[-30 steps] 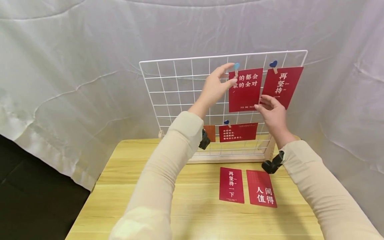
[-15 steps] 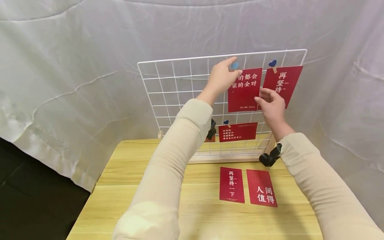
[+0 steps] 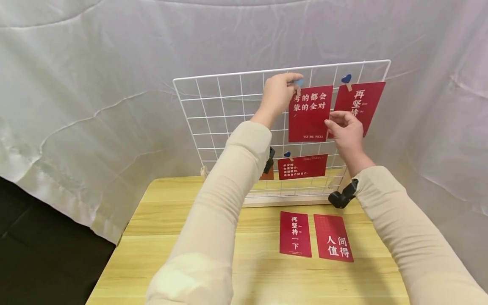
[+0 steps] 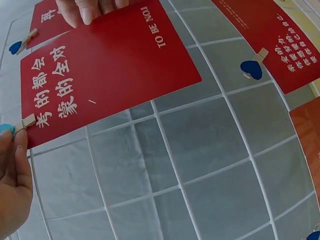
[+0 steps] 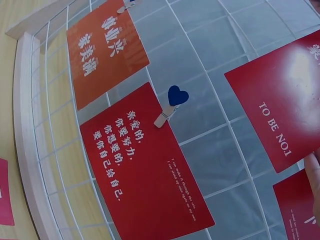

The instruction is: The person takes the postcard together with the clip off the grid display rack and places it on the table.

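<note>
A red card with white lettering [image 3: 310, 120] hangs against the upper part of the white wire grid [image 3: 225, 116]. At its upper left corner is a small wooden clothespin [image 4: 26, 122] topped by a light blue heart, and my left hand [image 3: 276, 95] pinches this clothespin. My right hand [image 3: 347, 133] pinches the card's right edge with thumb and fingers. Right behind that hand hangs a second red card [image 3: 362, 99], held by a clothespin with a dark blue heart [image 3: 346, 79]. The right wrist view shows only a sliver of my right hand [image 5: 312, 182].
Lower on the grid hang a red card [image 3: 305, 167] with a dark blue heart clothespin [image 5: 172, 102] and an orange card [image 5: 107, 52]. Two red cards, one [image 3: 295, 234] left of the other [image 3: 333, 237], lie on the wooden table [image 3: 183, 224]. Grey cloth [image 3: 114, 63] surrounds it.
My left hand has moved slightly right and its spread fingers have closed onto the light blue heart clothespin. My right hand has slid a little up the card's edge.
</note>
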`<state>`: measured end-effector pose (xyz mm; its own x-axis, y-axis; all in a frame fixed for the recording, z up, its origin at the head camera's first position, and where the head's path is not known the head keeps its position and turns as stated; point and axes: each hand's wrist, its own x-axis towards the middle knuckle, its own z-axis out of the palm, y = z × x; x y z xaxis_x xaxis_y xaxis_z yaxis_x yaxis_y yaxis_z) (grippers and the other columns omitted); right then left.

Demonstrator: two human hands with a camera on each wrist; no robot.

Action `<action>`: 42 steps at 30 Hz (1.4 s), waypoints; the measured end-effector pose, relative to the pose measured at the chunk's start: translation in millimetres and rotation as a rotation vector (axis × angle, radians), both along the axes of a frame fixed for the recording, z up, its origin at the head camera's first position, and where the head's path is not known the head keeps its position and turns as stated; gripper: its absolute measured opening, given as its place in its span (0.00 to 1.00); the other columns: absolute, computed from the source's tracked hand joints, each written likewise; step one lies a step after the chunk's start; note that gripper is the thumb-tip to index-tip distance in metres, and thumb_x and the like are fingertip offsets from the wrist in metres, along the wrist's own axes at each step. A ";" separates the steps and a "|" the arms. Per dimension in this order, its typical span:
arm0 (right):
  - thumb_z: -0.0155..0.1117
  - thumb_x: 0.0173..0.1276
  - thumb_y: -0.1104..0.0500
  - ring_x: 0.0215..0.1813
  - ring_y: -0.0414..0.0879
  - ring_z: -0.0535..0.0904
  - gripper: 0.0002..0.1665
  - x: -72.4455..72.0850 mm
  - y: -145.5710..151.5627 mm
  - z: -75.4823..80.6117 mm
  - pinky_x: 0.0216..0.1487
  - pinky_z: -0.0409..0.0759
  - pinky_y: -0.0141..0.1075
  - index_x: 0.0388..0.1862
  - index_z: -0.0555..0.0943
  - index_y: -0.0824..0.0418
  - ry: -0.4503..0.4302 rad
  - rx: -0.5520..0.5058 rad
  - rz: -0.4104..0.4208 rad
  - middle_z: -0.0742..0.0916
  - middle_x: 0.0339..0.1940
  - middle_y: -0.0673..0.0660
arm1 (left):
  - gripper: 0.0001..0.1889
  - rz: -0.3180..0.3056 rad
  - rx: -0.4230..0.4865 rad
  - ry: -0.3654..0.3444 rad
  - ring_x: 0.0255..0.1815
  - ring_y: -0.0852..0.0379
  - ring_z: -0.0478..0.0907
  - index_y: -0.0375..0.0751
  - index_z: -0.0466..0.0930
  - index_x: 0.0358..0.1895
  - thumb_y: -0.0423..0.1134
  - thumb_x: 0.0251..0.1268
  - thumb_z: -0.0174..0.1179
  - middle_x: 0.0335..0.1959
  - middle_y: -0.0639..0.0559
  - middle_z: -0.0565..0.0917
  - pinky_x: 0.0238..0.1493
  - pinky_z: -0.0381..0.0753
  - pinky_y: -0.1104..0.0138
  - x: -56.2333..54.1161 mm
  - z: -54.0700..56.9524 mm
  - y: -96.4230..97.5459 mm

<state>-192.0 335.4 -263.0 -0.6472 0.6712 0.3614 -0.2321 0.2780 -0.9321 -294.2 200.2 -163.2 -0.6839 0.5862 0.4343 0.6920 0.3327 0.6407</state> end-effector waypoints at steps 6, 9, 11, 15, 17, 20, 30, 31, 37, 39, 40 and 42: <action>0.60 0.56 0.65 0.33 0.40 0.70 0.10 -2.8 -2.7 -1.8 0.29 0.73 0.24 0.38 0.75 0.61 0.074 -0.029 -0.005 0.76 0.31 0.51 | 0.14 0.047 0.037 -0.008 0.24 0.63 0.67 0.51 0.75 0.49 0.35 0.64 0.45 0.28 0.58 0.78 0.22 0.65 0.75 2.2 -1.7 2.7; 0.61 0.55 0.65 0.34 0.40 0.72 0.11 -3.4 -2.7 -2.3 0.29 0.74 0.24 0.39 0.76 0.60 0.100 -0.044 0.000 0.77 0.32 0.52 | 0.13 0.064 0.052 -0.007 0.25 0.63 0.69 0.50 0.76 0.48 0.37 0.64 0.46 0.27 0.58 0.78 0.24 0.66 0.75 3.6 -1.8 3.5; 0.61 0.54 0.65 0.33 0.40 0.73 0.13 -2.9 -3.2 -2.4 0.28 0.74 0.24 0.41 0.76 0.60 0.109 -0.054 0.003 0.77 0.32 0.53 | 0.12 0.075 0.053 0.001 0.26 0.63 0.69 0.51 0.77 0.47 0.38 0.63 0.47 0.26 0.58 0.78 0.26 0.66 0.76 4.4 -1.5 3.7; 0.62 0.54 0.64 0.34 0.40 0.73 0.18 -1.8 -2.9 -3.5 0.30 0.74 0.24 0.46 0.76 0.60 0.118 -0.084 0.030 0.79 0.32 0.53 | 0.13 0.105 0.033 0.040 0.27 0.64 0.69 0.51 0.77 0.46 0.36 0.63 0.47 0.25 0.59 0.78 0.27 0.66 0.76 5.5 -0.5 3.4; 0.62 0.54 0.64 0.35 0.41 0.73 0.20 0.4 -3.9 -2.8 0.31 0.75 0.24 0.48 0.76 0.59 0.129 -0.096 0.061 0.79 0.33 0.53 | 0.14 0.122 0.022 0.063 0.28 0.65 0.69 0.52 0.78 0.45 0.35 0.62 0.47 0.25 0.60 0.79 0.29 0.65 0.77 6.1 0.1 3.0; 0.62 0.53 0.63 0.37 0.44 0.74 0.22 -2.4 3.4 -7.4 0.34 0.76 0.27 0.49 0.76 0.57 0.132 -0.090 0.091 0.79 0.35 0.56 | 0.14 0.141 0.012 0.102 0.29 0.66 0.70 0.52 0.79 0.44 0.33 0.61 0.47 0.25 0.61 0.79 0.32 0.65 0.78 6.4 0.2 2.5; 0.66 0.49 0.65 0.39 0.45 0.75 0.24 -26.5 50.6 -41.3 0.35 0.77 0.32 0.48 0.76 0.55 0.205 -0.112 0.180 0.80 0.36 0.56 | 0.10 0.136 0.046 0.106 0.35 0.67 0.73 0.50 0.80 0.40 0.34 0.59 0.51 0.32 0.61 0.81 0.36 0.65 0.81 5.7 -0.1 2.7; 0.65 0.49 0.65 0.39 0.44 0.75 0.24 -21.5 43.4 -37.2 0.35 0.77 0.31 0.48 0.76 0.56 0.211 -0.099 0.174 0.80 0.36 0.56 | 0.10 0.135 0.050 0.111 0.36 0.67 0.73 0.50 0.80 0.39 0.34 0.59 0.51 0.33 0.60 0.81 0.36 0.65 0.81 5.5 -0.2 2.7; 0.62 0.53 0.64 0.40 0.43 0.73 0.22 10.4 -3.5 -6.0 0.38 0.75 0.28 0.50 0.75 0.59 0.169 -0.111 0.130 0.79 0.34 0.54 | 0.08 0.109 0.074 0.087 0.37 0.66 0.73 0.48 0.80 0.39 0.35 0.59 0.52 0.35 0.59 0.81 0.37 0.66 0.81 6.0 -0.4 3.0; 0.61 0.54 0.65 0.40 0.42 0.73 0.22 13.3 -7.0 -3.9 0.38 0.75 0.28 0.50 0.75 0.59 0.165 -0.115 0.132 0.79 0.34 0.53 | 0.08 0.101 0.085 0.075 0.38 0.66 0.73 0.47 0.80 0.39 0.35 0.59 0.52 0.35 0.58 0.81 0.37 0.66 0.82 6.2 -0.8 3.5; 0.61 0.54 0.66 0.39 0.42 0.73 0.22 13.3 -7.3 -4.0 0.37 0.75 0.27 0.50 0.75 0.59 0.170 -0.114 0.131 0.79 0.33 0.52 | 0.08 0.097 0.092 0.071 0.38 0.66 0.73 0.47 0.80 0.39 0.34 0.59 0.52 0.36 0.58 0.81 0.37 0.66 0.82 6.1 -1.3 3.7; 0.61 0.53 0.68 0.37 0.41 0.73 0.21 11.7 -5.8 -5.9 0.36 0.76 0.27 0.49 0.76 0.60 0.191 -0.118 0.134 0.79 0.32 0.52 | 0.08 0.094 0.104 0.071 0.38 0.66 0.73 0.46 0.80 0.38 0.34 0.59 0.52 0.36 0.58 0.81 0.38 0.66 0.82 5.8 -2.3 4.2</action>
